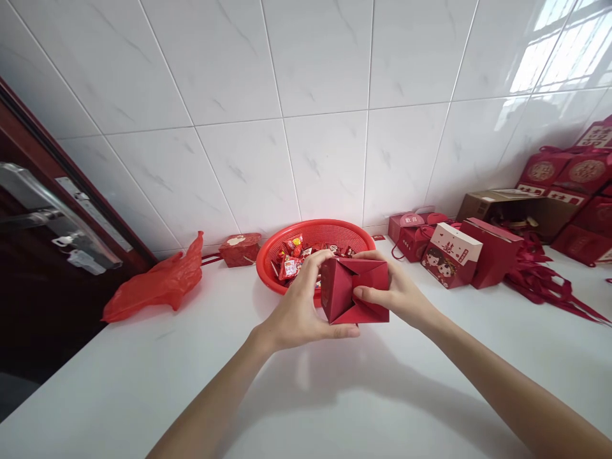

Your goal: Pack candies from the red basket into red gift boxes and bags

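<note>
A small red gift box (347,299) is held up in the middle of the head view, its folded bottom flaps turned towards me. My left hand (299,306) grips it from the left, fingers over the upper edge and thumb along the lower edge. From the right, my right hand (394,290) holds the same box, its thumb pressed on the flaps where they meet. Just behind the box stands a red plastic basket (268,255) with wrapped candies (290,264) in it; my hands and the box hide part of its front.
Left on the white table (157,395) lie a red plastic bag (157,287) and a red box (240,250). To the right are small gift boxes (452,255), a cardboard box (507,207), red ribbons (540,280) and stacked red boxes (581,185). A tiled wall (325,159) rises behind.
</note>
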### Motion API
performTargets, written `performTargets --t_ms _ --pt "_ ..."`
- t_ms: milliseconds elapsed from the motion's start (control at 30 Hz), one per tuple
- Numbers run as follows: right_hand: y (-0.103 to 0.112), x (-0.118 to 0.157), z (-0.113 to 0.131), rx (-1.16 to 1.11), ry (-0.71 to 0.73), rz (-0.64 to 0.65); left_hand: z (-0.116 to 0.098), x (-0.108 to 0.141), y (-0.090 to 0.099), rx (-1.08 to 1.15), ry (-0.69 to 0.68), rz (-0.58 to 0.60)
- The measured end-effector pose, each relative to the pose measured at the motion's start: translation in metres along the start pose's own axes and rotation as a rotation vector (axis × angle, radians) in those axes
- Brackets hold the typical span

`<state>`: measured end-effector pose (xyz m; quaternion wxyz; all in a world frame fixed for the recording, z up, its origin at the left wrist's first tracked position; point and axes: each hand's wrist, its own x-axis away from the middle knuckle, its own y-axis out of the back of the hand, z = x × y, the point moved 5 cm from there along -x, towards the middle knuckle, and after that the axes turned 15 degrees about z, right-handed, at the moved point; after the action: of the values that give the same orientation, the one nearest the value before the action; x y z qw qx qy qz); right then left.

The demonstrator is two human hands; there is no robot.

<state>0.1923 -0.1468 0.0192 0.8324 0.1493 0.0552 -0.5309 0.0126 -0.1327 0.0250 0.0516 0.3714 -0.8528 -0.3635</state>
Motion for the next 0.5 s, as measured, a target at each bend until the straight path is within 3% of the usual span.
performTargets --t_ms 500 --pt "0.0047 0.0041 0.0059 0.112 0.082 0.192 -0.0056 -0.0002 0.0041 0.088 -0.058 -0.009"
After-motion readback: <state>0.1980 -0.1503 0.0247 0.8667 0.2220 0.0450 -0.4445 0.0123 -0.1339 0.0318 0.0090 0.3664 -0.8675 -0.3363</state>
